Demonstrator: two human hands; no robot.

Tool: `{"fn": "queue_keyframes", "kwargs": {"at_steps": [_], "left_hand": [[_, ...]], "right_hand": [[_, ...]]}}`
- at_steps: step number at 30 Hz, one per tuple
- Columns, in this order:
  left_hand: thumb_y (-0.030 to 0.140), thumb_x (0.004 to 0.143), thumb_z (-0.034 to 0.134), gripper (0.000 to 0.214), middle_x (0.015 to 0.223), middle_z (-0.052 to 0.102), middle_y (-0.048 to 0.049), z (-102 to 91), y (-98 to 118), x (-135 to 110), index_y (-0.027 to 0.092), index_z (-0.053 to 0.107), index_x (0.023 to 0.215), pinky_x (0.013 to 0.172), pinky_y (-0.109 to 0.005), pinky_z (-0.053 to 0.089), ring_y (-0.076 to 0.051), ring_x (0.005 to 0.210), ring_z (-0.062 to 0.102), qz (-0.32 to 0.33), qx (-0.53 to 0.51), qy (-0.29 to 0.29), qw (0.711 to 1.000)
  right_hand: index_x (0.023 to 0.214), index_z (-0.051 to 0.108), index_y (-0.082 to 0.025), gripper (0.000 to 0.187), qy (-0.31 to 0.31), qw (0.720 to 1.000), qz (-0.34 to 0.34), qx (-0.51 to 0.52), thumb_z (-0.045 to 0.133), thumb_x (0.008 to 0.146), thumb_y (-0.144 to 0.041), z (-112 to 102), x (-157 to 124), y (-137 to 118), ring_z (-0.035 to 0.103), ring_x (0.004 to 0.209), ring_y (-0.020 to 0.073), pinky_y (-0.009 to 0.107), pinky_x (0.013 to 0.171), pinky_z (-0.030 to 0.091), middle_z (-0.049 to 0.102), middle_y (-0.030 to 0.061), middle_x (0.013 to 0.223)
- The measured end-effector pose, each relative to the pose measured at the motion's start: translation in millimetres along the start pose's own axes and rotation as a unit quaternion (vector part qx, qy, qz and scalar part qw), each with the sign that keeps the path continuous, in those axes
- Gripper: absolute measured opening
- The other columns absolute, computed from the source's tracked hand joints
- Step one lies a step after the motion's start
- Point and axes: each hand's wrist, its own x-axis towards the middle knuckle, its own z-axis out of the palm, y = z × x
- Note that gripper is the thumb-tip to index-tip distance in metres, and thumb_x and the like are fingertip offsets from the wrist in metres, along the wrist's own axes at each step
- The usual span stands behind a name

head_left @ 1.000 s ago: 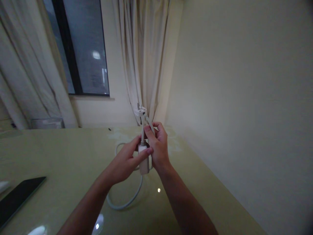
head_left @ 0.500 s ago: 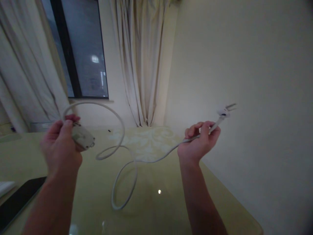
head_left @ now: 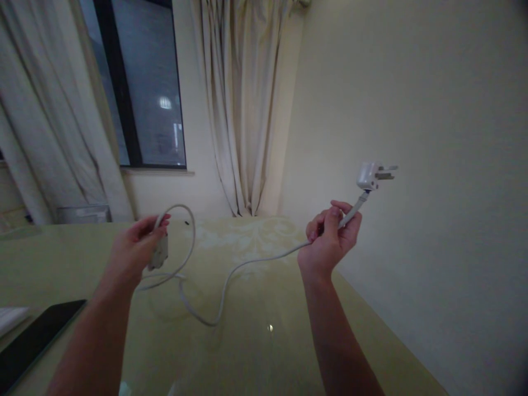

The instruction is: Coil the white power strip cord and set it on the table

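Observation:
My right hand pinches the white power cord just below its plug. The plug sticks up past the fingertips, its metal prongs pointing right. At the left, my left hand is closed on the cord's other end, where a small white block-shaped piece hangs partly behind the fingers; its exact kind is hard to make out. Between the hands the cord rises in a loop over the left hand, then sags in curves close above or on the table.
Below is a glossy pale green table with a leaf pattern. A flat black object and a white item lie at its left edge. A bare wall borders the right side; curtains and a window stand behind.
My left hand has moved right and slightly down, turning the block-shaped piece. The cord's loops have shrunk and shifted. In the right hand the plug has turned, so its body and prongs show more clearly.

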Motion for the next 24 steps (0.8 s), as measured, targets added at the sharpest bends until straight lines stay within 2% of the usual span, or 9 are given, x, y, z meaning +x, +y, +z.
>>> {"fn": "queue_keyframes", "kwargs": {"at_steps": [2, 5, 8, 11, 13, 15, 18, 20, 24], "left_hand": [[0.033, 0.084, 0.071, 0.018, 0.091, 0.073, -0.0044, 3.0, 11.5, -6.7, 0.020, 0.077, 0.096, 0.086, -0.044, 0.058, -0.026, 0.089, 0.068, 0.090, 0.136, 0.014, 0.987], [0.028, 0.091, 0.063, 0.018, 0.110, 0.070, -0.0083, 1.0, 22.7, -11.7, 0.022, 0.080, 0.094, 0.111, -0.057, 0.042, -0.029, 0.104, 0.064, 0.223, 0.256, 0.082, 0.937], [0.029, 0.094, 0.061, 0.021, 0.106, 0.063, -0.0081, -2.2, 33.5, -17.3, 0.025, 0.082, 0.095, 0.104, -0.051, 0.045, -0.027, 0.098, 0.061, 0.261, 0.283, 0.113, 0.916], [0.036, 0.097, 0.057, 0.029, 0.092, 0.061, -0.0048, -3.1, 42.0, -23.5, 0.028, 0.079, 0.115, 0.078, -0.036, 0.048, -0.023, 0.081, 0.060, 0.236, 0.307, 0.033, 0.921], [0.045, 0.100, 0.054, 0.040, 0.086, 0.066, -0.0031, -1.1, 41.3, -24.6, 0.031, 0.071, 0.133, 0.069, -0.034, 0.044, -0.023, 0.074, 0.063, 0.200, 0.321, -0.056, 0.924], [0.052, 0.099, 0.052, 0.046, 0.079, 0.071, -0.0037, 3.0, 34.8, -23.0, 0.029, 0.071, 0.134, 0.067, -0.034, 0.046, -0.024, 0.070, 0.066, 0.161, 0.293, -0.136, 0.933], [0.053, 0.094, 0.057, 0.041, 0.081, 0.076, -0.0065, 10.3, 23.6, -20.7, 0.024, 0.076, 0.115, 0.070, -0.036, 0.055, -0.025, 0.073, 0.073, 0.109, 0.152, -0.250, 0.950], [0.056, 0.092, 0.060, 0.039, 0.096, 0.080, -0.0097, 13.2, 22.8, -22.9, 0.023, 0.076, 0.107, 0.077, -0.038, 0.060, -0.027, 0.088, 0.077, 0.061, 0.046, -0.296, 0.952], [0.064, 0.097, 0.054, 0.051, 0.126, 0.078, -0.0150, 13.8, 35.8, -33.1, 0.024, 0.075, 0.120, 0.089, -0.044, 0.062, -0.031, 0.114, 0.075, -0.013, -0.049, -0.296, 0.954]], "right_hand": [[0.100, 0.054, -0.025, 0.014, -0.014, 1.000, 0.003, -0.007, 0.062, 0.099, -0.037, 1.3, -3.9, 1.5, 0.029, 0.044, 0.0067, 0.022, 0.038, 0.019, 0.037, -0.0097, 0.067], [0.100, 0.055, -0.026, 0.015, -0.035, 0.999, 0.015, -0.014, 0.061, 0.100, -0.039, 2.5, -8.8, 3.9, 0.028, 0.044, 0.0067, 0.021, 0.038, 0.019, 0.036, -0.0097, 0.066], [0.099, 0.055, -0.026, 0.014, -0.047, 0.999, 0.023, -0.006, 0.060, 0.101, -0.038, 3.1, -12.6, 6.9, 0.026, 0.044, 0.0071, 0.021, 0.038, 0.018, 0.034, -0.0099, 0.064], [0.100, 0.057, -0.026, 0.014, -0.065, 0.997, 0.036, -0.015, 0.060, 0.102, -0.040, 2.9, -16.0, 11.2, 0.025, 0.044, 0.0076, 0.021, 0.039, 0.019, 0.033, -0.0099, 0.063], [0.101, 0.058, -0.027, 0.016, -0.083, 0.995, 0.049, -0.028, 0.060, 0.102, -0.042, 2.8, -18.2, 15.0, 0.025, 0.045, 0.0077, 0.021, 0.039, 0.020, 0.034, -0.0096, 0.064], [0.100, 0.058, -0.026, 0.018, -0.096, 0.993, 0.065, -0.035, 0.061, 0.101, -0.045, 3.2, -20.4, 19.2, 0.026, 0.046, 0.0077, 0.021, 0.040, 0.020, 0.035, -0.0091, 0.065], [0.098, 0.058, -0.026, 0.020, -0.105, 0.990, 0.087, -0.033, 0.064, 0.098, -0.045, 4.5, -23.0, 25.5, 0.027, 0.047, 0.0077, 0.021, 0.041, 0.019, 0.035, -0.0086, 0.067], [0.097, 0.059, -0.025, 0.020, -0.108, 0.989, 0.101, -0.025, 0.065, 0.097, -0.044, 5.2, -24.0, 29.0, 0.027, 0.048, 0.0079, 0.021, 0.042, 0.020, 0.035, -0.0087, 0.067], [0.099, 0.060, -0.025, 0.023, -0.148, 0.980, 0.123, -0.055, 0.066, 0.095, -0.047, 4.8, -24.1, 33.9, 0.031, 0.051, 0.0091, 0.022, 0.046, 0.025, 0.039, -0.0081, 0.068]]}}
